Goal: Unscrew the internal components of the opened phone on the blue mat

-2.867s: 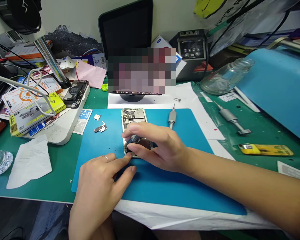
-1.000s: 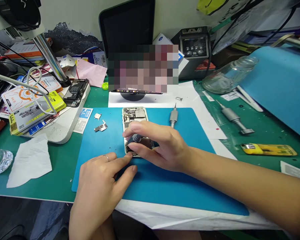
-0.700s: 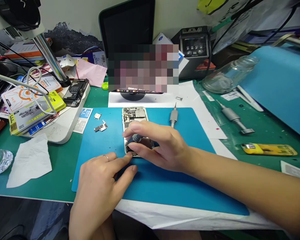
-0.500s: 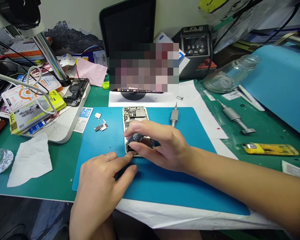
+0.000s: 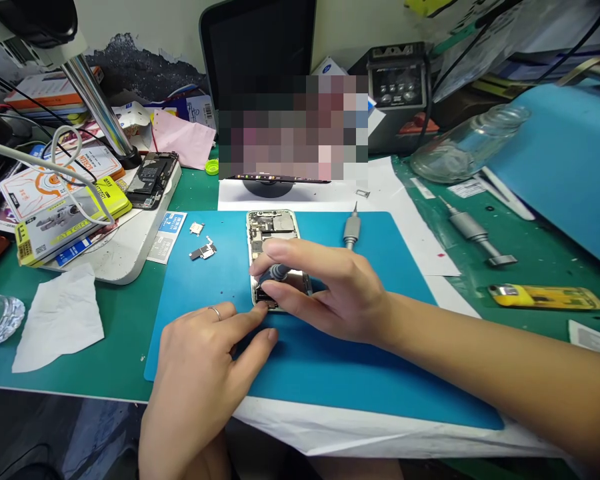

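An opened phone [image 5: 274,230] lies on the blue mat [image 5: 380,373], its inner parts exposed and its lower half partly covered by my right hand [image 5: 325,290]. That hand is closed round a dark grey screwdriver [image 5: 276,272] held over the phone; the tip is hidden. My left hand [image 5: 213,353] rests at the phone's bottom end, its index fingertip touching the lower left corner and its thumb held apart. Nothing shows in the left fingers. Left of the phone lie a small metal plate [image 5: 197,229] and a dark and silver bracket [image 5: 203,250].
A second screwdriver [image 5: 351,230] lies on the mat behind my right hand, a third [image 5: 475,233] farther right. A glass jar [image 5: 460,150] and a yellow-handled tool [image 5: 545,297] are at right. At left are a microscope-like stand base [image 5: 125,260], boxes [image 5: 75,223] and a paper sheet [image 5: 60,320].
The view has shifted slightly. Both hands keep nearly the same pose at the phone, and the screwdriver stays in my right hand.
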Demonstrator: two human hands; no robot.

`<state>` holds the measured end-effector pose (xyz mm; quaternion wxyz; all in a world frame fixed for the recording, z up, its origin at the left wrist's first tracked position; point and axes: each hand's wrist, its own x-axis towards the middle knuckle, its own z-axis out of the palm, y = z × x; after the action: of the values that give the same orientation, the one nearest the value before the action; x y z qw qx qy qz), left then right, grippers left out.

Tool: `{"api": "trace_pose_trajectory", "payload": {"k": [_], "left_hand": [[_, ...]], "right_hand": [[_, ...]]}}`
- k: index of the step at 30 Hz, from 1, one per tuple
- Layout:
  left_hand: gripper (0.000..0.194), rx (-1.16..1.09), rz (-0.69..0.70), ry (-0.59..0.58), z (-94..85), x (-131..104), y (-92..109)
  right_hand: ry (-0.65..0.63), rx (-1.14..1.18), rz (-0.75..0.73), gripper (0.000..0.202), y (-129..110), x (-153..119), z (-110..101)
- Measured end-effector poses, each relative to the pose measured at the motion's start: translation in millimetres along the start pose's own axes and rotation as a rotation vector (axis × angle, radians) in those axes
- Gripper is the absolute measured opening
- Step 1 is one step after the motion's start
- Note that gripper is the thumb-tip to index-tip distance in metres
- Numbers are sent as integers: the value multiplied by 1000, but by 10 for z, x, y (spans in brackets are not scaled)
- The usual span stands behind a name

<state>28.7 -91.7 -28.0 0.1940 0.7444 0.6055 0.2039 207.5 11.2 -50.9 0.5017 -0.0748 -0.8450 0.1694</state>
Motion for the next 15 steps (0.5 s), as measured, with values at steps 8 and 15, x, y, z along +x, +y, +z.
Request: {"api": "trace_pose_trajectory", "payload": {"k": [8,15], "left_hand": [[23,12,-1,-9,-11,-15,4],[23,2,-12,-11,-14,-7,8]], "right_hand": [[-5,19,5,57,1,-10,-5],[5,9,32,58,-2,-3,-11]]}}
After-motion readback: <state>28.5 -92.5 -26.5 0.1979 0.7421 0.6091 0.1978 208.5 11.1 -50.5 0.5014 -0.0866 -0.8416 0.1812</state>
